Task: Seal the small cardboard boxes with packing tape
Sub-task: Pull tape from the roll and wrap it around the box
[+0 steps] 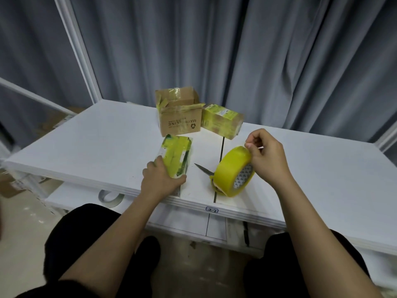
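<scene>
Gripping a small yellow-taped cardboard box (176, 157) on the white counter (311, 168) is the left hand (160, 181); the right hand (265, 155) is pinching the yellow packing tape roll (232, 169).

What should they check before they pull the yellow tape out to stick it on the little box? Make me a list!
1. Left hand holds the small box down on the table: ok.
2. Right hand has a grip on the tape roll, fingers at its top edge: ok.
3. Loose tape end found and lifted: cannot tell.
4. Scissors close by for cutting: ok, the blade lies between box and roll.
5. Box flaps shut: cannot tell, old tape covers them.
6. The other boxes out of the way: ok, they sit further back.
</scene>
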